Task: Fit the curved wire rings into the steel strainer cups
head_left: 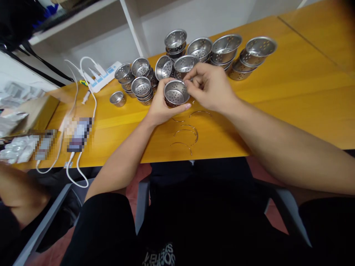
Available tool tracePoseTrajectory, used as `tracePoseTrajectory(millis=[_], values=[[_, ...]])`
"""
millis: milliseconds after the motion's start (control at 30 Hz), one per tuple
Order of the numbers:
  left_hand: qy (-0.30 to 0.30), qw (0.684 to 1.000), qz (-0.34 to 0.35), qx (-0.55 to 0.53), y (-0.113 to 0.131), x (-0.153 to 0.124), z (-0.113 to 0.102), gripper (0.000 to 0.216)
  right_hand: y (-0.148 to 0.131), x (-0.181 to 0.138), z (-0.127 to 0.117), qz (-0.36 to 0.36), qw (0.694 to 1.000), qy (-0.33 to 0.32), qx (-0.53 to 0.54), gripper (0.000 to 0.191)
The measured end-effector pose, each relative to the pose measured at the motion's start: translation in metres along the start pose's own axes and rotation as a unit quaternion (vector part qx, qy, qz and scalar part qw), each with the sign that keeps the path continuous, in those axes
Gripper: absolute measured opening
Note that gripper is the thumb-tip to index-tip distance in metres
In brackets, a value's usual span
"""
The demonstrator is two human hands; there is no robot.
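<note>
My left hand [161, 105] is wrapped round a small perforated metal basket [177, 93], its open top tilted toward me. At the basket's right rim, my right hand [209, 87] is closed in a pinch; what lies between its fingertips is hidden. Several thin curved wires [184, 130] lie on the table below the hands. Behind the hands stand stacks of like perforated baskets, one stack [176, 42] at the back and another [255, 55] at the far right. A single smaller basket [117, 99] sits to the left.
A white power strip [107, 78] with plugged-in cables lies at the back left. A phone [80, 135] on a white cable is near the table's [277, 111] front edge. Further left are a cardboard box [41, 114], plastic bags [19, 149] and another person's arm [20, 195].
</note>
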State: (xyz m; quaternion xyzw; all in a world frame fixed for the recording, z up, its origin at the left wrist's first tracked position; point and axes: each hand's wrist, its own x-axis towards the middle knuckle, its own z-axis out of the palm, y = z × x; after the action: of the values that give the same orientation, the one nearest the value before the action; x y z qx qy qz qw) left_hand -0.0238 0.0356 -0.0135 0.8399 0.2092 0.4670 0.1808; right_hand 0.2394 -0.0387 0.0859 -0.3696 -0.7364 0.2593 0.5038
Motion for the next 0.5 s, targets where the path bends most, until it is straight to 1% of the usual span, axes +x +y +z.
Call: tracePoseTrajectory(millis=[133, 300, 400, 500], values=[[0.003, 1.000, 0.006, 0.001, 0.0056, 0.0022, 0.0024, 0.121, -0.0023, -0.0006, 0.0013, 0.008, 1.000, 0.011, 0.002, 0.045], [0.005, 1.000, 0.012, 0.011, 0.0057, 0.0022, 0.0045, 0.122, -0.0054, -0.0007, 0.0030, 0.017, 1.000, 0.012, -0.010, 0.046], [0.000, 1.000, 0.011, 0.020, 0.0049, 0.0011, 0.0035, 0.124, -0.0067, -0.0008, 0.0030, 0.023, 1.000, 0.012, -0.009, 0.047], [-0.021, 0.999, 0.011, 0.025, 0.0049, -0.0002, -0.0014, 0.118, -0.0083, -0.0004, 0.0012, 0.022, 1.000, 0.012, -0.004, 0.048]])
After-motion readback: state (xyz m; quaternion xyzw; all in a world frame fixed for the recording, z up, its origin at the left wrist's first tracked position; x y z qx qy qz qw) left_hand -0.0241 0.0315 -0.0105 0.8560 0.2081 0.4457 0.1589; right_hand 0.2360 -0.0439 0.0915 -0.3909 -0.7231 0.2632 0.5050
